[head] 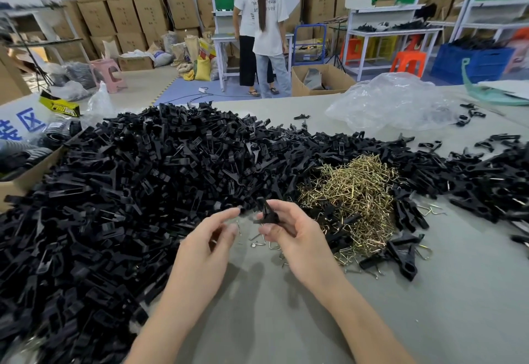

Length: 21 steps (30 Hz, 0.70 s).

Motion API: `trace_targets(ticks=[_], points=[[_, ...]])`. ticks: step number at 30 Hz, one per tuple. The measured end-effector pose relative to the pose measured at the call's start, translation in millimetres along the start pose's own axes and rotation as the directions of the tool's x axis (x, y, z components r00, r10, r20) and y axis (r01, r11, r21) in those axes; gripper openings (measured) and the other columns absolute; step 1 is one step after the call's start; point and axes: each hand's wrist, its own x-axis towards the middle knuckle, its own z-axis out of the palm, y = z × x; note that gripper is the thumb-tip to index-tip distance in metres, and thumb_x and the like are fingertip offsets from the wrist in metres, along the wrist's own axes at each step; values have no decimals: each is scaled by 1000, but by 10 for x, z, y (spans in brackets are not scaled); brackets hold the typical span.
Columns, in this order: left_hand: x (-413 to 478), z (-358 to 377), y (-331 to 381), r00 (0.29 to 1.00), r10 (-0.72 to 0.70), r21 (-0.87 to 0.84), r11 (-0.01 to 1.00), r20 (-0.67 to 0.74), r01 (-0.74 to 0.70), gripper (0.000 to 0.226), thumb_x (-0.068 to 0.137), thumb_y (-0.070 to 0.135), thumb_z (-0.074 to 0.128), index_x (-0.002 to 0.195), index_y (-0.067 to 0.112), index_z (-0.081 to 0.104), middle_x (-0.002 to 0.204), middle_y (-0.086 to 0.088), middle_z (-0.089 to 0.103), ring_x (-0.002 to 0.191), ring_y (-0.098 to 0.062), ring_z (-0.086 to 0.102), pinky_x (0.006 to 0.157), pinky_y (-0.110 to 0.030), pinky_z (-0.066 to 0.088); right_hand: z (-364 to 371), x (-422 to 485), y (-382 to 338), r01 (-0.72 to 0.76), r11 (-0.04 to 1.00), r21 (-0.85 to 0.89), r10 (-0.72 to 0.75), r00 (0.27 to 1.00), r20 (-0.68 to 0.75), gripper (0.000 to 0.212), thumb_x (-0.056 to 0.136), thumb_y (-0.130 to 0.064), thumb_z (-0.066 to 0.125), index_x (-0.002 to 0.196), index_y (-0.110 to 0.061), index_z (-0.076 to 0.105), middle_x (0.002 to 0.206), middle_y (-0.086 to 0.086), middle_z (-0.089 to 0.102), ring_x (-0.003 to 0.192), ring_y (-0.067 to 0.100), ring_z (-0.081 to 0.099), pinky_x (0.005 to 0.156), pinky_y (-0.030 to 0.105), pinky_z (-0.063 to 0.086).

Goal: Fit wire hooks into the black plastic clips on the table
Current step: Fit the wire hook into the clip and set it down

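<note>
1. At centre frame, the right hand [297, 237] pinched a single black clip [266, 213] between thumb and curled fingers, just above the grey table [272, 320].
2. The left hand [211, 237] hovered just beside it, fingers loosely curled and forefinger reaching toward the clip. A thin wire showed near its fingertips, but blur made it impossible to tell whether the hand gripped it.
3. No hook could be seen seated in the held clip, so that piece looked unfinished.
4. A heap of brass-coloured wire hooks [355, 192] lay right of centre, touching the pile of loose clips [143, 177].
5. That pile filled the left and centre of the frame, suggesting most of the job lay ahead.
6. A few clips at lower right [400, 257] showed wire loops and appeared already fitted, a small share of the whole.
</note>
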Motion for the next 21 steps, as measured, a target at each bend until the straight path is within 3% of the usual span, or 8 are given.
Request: trace_targets(ticks=[3,6,9,13,16,21], points=[[0,26,15,999,-35,-87,996,-31,32,17,98,25,61,103,37,71,90,21,71,86,2,64,72,-5,42,-4,-13,23,-19,1000,0,19,1000,-8,24,95,-10,68,108,-29,60,109,-12,75,99,6,69,73,21,56],[9,49,47,994,-93,-221,972,-54,79,11,98,24,59,97,30,69,83,8,74,80,-4,67,69,-11,46,-3,-16,12,-8,1000,-3,8,1000,11,23,93,-12,71,104,-31,61,108,-15,75,103,1,68,82,17,54],[22,46,43,985,-126,-258,962,-120,92,9,96,31,61,92,32,70,85,12,73,74,0,63,64,-10,45,2,-15,15,-14,999,-30,15,1000,12,27,90,-18,75,98,-40,63,110,-19,73,110,-3,65,88,17,53],[46,11,2,961,-251,-422,888,-111,183,9,94,34,64,93,34,74,68,8,60,62,-6,53,58,-15,46,8,-21,16,-12,999,-44,12,1000,-14,29,88,-19,78,95,-42,63,110,-24,72,110,-11,61,74,10,52],[65,20,35,943,-333,-586,769,-24,257,13,96,22,64,94,17,76,82,-2,74,71,-12,63,64,-20,54,14,-28,14,8,999,-47,-8,1000,-9,25,88,-18,78,98,-35,64,110,-21,73,108,-6,64,73,10,51],[51,56,69,937,-348,-600,741,41,302,16,96,22,63,92,14,76,97,-5,78,85,-13,69,80,-33,51,18,-35,2,32,996,-78,-33,999,-11,23,89,-19,77,99,-33,62,106,-29,71,105,-9,63,76,7,49]])
